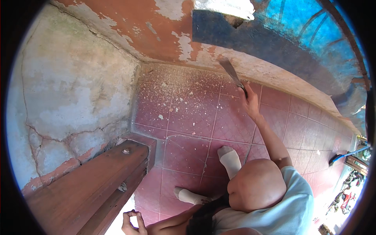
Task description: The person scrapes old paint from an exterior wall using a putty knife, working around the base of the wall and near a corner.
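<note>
In my right hand [250, 101] is a flat scraper [230, 71] with a dark handle, my fingers closed round it. Its blade, slightly blurred, points up and left toward the foot of the peeling orange wall [162, 29]; whether it touches the wall I cannot tell. My left hand [133, 224] is low at the bottom edge, next to the wooden beams, with thumb and finger curled into a ring and nothing visible inside. Pale paint flakes [181, 97] lie scattered over the red tiled floor [188, 150] below the wall.
On the left are thick brown wooden beams [94, 184] with a bolt, beside a cracked, stained wall [74, 90]. A blue and dark painted surface [282, 43] curves along the upper right. A blue-handled broom [344, 155] rests at the far right. My socked feet are on the tiles.
</note>
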Available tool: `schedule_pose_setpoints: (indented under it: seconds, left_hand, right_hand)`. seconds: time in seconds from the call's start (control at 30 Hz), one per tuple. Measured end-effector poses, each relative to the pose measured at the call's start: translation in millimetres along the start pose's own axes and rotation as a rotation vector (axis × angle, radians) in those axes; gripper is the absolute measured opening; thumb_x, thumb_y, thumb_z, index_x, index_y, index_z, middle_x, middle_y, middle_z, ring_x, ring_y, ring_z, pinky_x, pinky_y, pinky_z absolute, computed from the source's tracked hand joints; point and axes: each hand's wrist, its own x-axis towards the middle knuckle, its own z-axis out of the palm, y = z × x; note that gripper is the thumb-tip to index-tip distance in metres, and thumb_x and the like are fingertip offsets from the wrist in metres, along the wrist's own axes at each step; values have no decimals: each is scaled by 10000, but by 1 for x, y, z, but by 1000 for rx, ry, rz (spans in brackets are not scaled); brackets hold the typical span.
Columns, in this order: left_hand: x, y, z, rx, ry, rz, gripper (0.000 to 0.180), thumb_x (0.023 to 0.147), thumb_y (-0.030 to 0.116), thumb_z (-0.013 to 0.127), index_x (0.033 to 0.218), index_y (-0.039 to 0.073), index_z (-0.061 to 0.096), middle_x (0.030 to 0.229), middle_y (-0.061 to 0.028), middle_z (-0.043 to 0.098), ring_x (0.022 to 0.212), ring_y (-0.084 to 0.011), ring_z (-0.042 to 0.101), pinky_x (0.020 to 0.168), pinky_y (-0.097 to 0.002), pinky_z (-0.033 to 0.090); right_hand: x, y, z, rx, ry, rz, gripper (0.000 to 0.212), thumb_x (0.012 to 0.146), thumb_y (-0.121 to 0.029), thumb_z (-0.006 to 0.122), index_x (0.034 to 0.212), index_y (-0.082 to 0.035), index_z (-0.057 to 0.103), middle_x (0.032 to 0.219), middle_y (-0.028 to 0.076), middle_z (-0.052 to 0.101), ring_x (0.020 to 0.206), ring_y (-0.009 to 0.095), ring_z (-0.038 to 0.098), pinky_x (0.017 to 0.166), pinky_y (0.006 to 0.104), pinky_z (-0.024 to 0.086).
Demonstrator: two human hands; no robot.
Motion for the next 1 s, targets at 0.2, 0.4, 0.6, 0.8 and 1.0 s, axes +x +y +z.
schedule_pose_setpoints:
  seconds: [0.2,0.4,0.6,0.8,1.0]
  left_hand:
    - [1,-1,0,-3,20,3,184,901,155,612,914,-24,575,840,-140,630,803,-226,582,796,-338,456]
    - [-3,-4,1,26,19,-3,159,894,133,616,907,-22,580,851,-144,634,822,-232,590,804,-336,457]
    - [5,-6,3,4,43,13,151,888,118,624,900,-27,584,871,-139,642,846,-223,593,819,-335,455]
    - [2,-6,0,5,30,3,161,891,120,624,902,-37,590,876,-139,643,842,-222,593,817,-335,458]
    - [6,-3,4,20,39,34,189,889,136,634,915,-47,596,878,-151,648,847,-227,597,813,-345,462]
  right_hand:
    - [-1,-24,32,36,-77,82,249,953,-201,517,1165,-75,544,690,169,580,587,263,619,542,351,453]
    - [2,-26,35,106,-89,148,246,960,-199,506,1172,-78,533,673,131,571,558,188,555,544,334,445]
    - [1,-14,39,139,-75,129,242,971,-213,500,1166,-72,528,677,121,559,569,153,509,545,306,429]
    - [1,-28,62,251,-72,179,256,983,-245,482,1166,-70,522,667,106,531,586,147,481,548,304,416]
    - [-14,-3,64,412,-139,426,281,999,-272,444,1165,-51,492,699,85,534,625,141,485,588,312,429]
